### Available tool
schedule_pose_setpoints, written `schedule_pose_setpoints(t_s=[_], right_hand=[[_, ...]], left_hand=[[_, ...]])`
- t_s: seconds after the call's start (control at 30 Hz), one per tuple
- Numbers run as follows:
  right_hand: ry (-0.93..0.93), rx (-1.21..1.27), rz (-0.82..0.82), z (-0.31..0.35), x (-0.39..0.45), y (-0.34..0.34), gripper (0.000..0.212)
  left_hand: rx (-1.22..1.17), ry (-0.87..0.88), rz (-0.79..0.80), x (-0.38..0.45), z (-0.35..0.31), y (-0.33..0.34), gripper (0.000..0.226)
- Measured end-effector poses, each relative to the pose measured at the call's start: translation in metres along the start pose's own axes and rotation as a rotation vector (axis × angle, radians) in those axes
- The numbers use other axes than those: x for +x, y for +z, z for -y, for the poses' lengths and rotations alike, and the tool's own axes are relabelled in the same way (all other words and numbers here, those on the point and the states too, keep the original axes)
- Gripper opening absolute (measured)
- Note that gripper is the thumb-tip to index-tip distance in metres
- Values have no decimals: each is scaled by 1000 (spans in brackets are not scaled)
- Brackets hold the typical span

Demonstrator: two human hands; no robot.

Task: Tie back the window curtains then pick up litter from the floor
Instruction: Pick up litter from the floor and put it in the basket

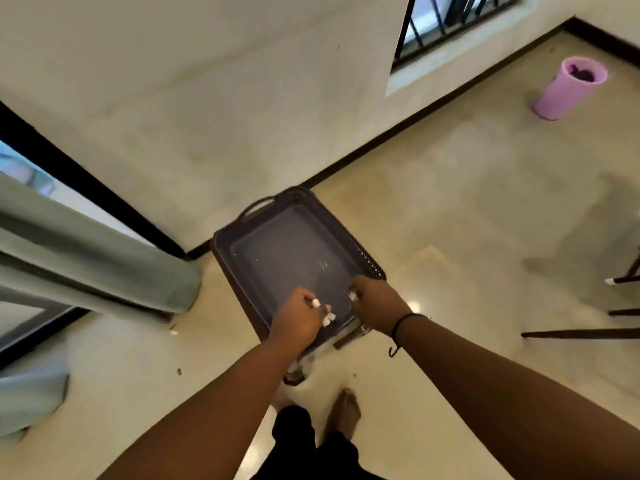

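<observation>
A dark plastic tray with a perforated rim and a handle stands on the floor near the wall corner. Both my hands hover over its near end. My left hand pinches small white scraps of litter in its curled fingers. My right hand pinches another white scrap at its fingertips. A grey-green curtain hangs bunched at the left beside a dark-framed window. Its lower end reaches the floor.
A pink bin stands on the floor at the far right under a barred window. Dark furniture legs jut in from the right edge. Small specks of litter lie on the tiles left of the tray. My bare foot is below it.
</observation>
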State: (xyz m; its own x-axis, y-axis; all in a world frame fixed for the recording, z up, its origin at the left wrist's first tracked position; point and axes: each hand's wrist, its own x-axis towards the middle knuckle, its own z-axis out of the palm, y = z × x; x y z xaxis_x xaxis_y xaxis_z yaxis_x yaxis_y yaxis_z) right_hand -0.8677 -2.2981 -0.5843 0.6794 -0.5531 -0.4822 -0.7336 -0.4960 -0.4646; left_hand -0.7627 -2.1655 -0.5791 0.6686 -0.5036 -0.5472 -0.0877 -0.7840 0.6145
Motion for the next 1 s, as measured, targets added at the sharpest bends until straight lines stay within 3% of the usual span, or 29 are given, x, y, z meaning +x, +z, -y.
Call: schedule_pose_setpoints(t_s=[0.17,0.33,0.53,0.63,0.8,1.0], right_hand=[[0,-55,49,-1,43,18,26],[12,-130,131,-8,72,33,19],[-29,-156,168,-8,82,39,18],[-59,-155,173,-9,80,36,25],[-50,-108,119,-16,69,20,26],[-186,-281,26,-19,44,-2,21]], left_hand=[[188,64,32,42,6,25,31],[396,132,-96,70,10,41,23],[553,173,-34,79,13,53,16],[698,278,-30,75,17,50,26],[729,385,-46,62,26,29,33],[788,393,-52,37,42,-12,34]])
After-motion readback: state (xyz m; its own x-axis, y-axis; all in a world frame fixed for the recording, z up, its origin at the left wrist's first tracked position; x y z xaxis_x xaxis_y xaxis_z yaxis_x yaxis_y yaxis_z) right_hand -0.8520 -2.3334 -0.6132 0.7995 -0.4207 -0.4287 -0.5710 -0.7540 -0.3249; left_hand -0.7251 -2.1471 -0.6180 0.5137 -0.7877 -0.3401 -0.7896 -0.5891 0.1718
